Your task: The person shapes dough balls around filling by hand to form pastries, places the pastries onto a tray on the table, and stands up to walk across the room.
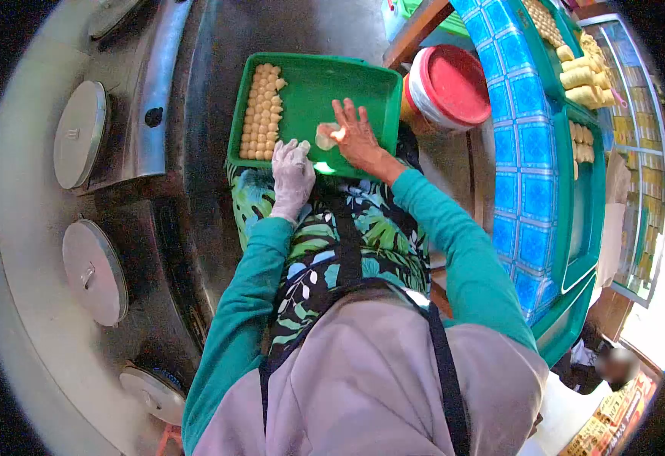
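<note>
A green tray (302,106) rests on my lap, over a leaf-patterned apron. Rows of small round dough balls (260,114) fill its left side. My left hand (293,178), in a thin whitish glove, is at the tray's near edge beside the lowest balls. Its fingers are curled together, and what they hold, if anything, is hidden. My right hand (359,140) is bare and spread over the tray's right half. By its thumb is a small pale piece of dough (338,134), next to a thin, pale round patch (325,137) on the tray floor.
A red-lidded bucket (458,83) stands right of the tray. Beyond it, a table with a blue checked cloth (516,144) carries green trays (585,220) of shaped dough. Round metal lids (81,135) sit on the counter at left. Another person is at lower right.
</note>
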Demonstrator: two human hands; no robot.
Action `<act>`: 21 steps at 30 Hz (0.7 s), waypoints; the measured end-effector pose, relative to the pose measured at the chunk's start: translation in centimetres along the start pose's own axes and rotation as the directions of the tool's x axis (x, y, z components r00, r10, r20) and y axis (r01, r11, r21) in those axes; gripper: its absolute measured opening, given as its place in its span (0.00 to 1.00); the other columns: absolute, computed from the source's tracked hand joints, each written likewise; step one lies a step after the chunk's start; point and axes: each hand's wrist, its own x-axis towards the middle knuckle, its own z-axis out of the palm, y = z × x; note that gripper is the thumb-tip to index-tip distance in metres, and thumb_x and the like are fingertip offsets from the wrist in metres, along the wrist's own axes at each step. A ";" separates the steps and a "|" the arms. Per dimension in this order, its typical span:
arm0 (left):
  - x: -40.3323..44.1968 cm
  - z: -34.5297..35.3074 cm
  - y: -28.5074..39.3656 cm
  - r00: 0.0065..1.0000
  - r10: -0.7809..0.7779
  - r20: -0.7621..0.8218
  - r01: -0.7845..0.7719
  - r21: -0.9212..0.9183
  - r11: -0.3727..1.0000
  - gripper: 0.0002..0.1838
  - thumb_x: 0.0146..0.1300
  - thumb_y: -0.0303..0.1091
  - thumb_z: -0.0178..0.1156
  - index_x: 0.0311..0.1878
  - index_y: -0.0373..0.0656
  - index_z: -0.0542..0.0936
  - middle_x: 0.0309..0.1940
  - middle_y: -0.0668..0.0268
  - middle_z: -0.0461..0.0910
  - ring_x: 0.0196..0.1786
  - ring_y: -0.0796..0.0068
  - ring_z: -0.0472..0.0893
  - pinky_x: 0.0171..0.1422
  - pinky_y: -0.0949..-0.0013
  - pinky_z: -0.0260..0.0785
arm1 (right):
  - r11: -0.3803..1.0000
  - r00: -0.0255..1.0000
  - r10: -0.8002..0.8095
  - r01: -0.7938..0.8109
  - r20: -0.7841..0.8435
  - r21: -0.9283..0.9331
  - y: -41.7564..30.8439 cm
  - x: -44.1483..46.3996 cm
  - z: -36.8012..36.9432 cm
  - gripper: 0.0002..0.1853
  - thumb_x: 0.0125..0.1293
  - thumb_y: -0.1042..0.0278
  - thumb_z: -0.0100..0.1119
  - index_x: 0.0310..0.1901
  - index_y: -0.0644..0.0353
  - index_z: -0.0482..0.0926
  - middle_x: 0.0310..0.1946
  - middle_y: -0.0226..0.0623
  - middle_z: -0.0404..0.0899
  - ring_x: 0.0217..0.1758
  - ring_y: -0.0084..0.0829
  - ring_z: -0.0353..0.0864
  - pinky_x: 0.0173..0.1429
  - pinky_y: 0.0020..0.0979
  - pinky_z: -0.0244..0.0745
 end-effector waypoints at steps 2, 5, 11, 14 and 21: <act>0.1 0.2 -0.3 1.000 0.002 -0.009 -0.002 -0.003 1.000 0.17 0.50 0.24 0.59 0.46 0.42 0.81 0.45 0.55 0.80 0.56 0.57 0.76 0.70 0.50 0.59 | 0.995 0.998 -0.023 0.018 -0.058 -0.095 0.1 -0.6 1.4 0.17 0.65 0.65 0.49 0.54 0.41 0.77 0.66 0.61 0.56 0.71 0.63 0.49 0.68 0.64 0.50; 0.1 0.1 -0.3 1.000 0.003 0.015 -0.003 0.026 1.000 0.18 0.48 0.24 0.59 0.45 0.42 0.81 0.43 0.55 0.80 0.54 0.57 0.76 0.69 0.50 0.60 | 0.985 0.997 -0.062 0.053 -0.054 -0.166 -1.2 -0.9 -0.2 0.19 0.64 0.68 0.49 0.56 0.41 0.76 0.68 0.61 0.55 0.72 0.63 0.48 0.67 0.65 0.52; 0.1 -0.2 0.5 0.999 0.031 -0.039 -0.028 0.073 0.997 0.18 0.47 0.22 0.57 0.45 0.43 0.80 0.39 0.57 0.82 0.50 0.57 0.79 0.65 0.51 0.64 | 0.995 1.000 -0.019 0.019 0.001 -0.093 -1.9 -1.6 -0.7 0.20 0.63 0.70 0.49 0.55 0.39 0.78 0.69 0.63 0.52 0.72 0.63 0.47 0.67 0.66 0.50; 0.3 0.0 0.9 0.999 0.028 -0.024 -0.025 0.092 0.995 0.19 0.47 0.22 0.58 0.47 0.43 0.80 0.39 0.57 0.82 0.51 0.57 0.78 0.66 0.53 0.63 | 0.996 0.999 0.024 -0.021 0.045 -0.082 -1.2 -2.9 -0.4 0.21 0.64 0.69 0.48 0.56 0.37 0.78 0.69 0.63 0.49 0.73 0.64 0.47 0.68 0.67 0.48; 1.8 -0.2 3.7 0.905 0.014 0.426 -0.183 0.359 0.915 0.29 0.66 0.53 0.50 0.64 0.44 0.72 0.64 0.57 0.70 0.70 0.31 0.54 0.69 0.28 0.40 | 0.965 0.982 0.178 -0.161 0.065 -0.207 -0.5 -4.7 0.1 0.25 0.64 0.70 0.46 0.60 0.31 0.74 0.70 0.64 0.48 0.73 0.67 0.44 0.70 0.65 0.45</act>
